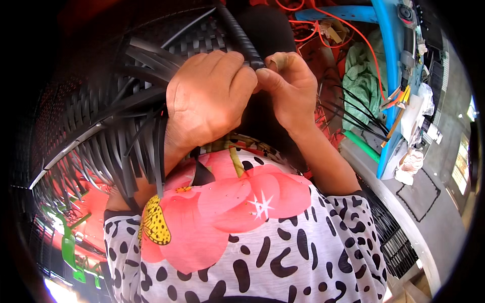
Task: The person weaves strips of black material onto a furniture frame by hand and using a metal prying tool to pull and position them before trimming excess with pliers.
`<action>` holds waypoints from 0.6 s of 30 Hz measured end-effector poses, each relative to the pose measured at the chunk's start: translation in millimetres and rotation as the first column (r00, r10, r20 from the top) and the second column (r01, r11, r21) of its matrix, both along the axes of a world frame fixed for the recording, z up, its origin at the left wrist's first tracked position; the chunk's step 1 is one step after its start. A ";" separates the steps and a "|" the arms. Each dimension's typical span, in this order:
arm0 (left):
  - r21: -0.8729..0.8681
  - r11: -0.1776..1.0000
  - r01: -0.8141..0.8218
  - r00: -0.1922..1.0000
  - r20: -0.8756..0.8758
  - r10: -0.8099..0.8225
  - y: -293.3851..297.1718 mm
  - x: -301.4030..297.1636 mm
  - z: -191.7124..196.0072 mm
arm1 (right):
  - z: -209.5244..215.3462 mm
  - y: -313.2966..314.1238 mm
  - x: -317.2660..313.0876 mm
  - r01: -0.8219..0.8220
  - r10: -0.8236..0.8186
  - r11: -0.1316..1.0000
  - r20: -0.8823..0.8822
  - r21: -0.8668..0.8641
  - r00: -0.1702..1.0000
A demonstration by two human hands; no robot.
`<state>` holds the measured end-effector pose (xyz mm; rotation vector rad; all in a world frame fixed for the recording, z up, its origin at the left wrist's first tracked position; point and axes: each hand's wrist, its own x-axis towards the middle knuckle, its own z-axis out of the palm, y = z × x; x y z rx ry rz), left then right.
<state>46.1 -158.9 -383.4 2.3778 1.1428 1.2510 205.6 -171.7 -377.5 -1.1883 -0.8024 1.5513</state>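
A dark bar (240,34) wound closely with flat black strip runs down from the top, and its lower end lies between my hands. My left hand (209,98) is closed beside that end, back of the hand up; its curled fingertips are hidden, as is whatever they hold. My right hand (292,91) pinches at the bar's end with thumb and forefinger, and a tan wrap covers the forefinger's tip. Left of my hands spreads black woven work (204,45). Loose flat black strips (146,58) stick out by my left hand, and many more hang from a curved edge below.
At the right, a blue frame (386,60) has tools and white bundles against it. Thin orange-red tubing (366,38) loops near a green sack (361,83). Thin black strands (361,113) stretch across the right side. A bright green piece (68,247) is at lower left.
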 end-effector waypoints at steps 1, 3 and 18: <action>0.006 1.000 0.000 1.000 0.011 0.000 0.6 0.1 -2.3 | -0.4 -0.4 -2.7 0.003 -0.003 1.000 -0.001 -0.001 1.000; 0.027 1.000 0.008 1.000 -0.012 -0.008 2.3 0.2 -6.5 | -0.8 0.2 -6.9 0.067 -0.070 0.997 0.091 0.043 0.993; -0.059 0.998 -0.005 0.996 -0.094 0.000 0.2 7.2 2.5 | -2.5 2.4 17.1 -0.119 0.122 0.992 -0.157 0.028 0.980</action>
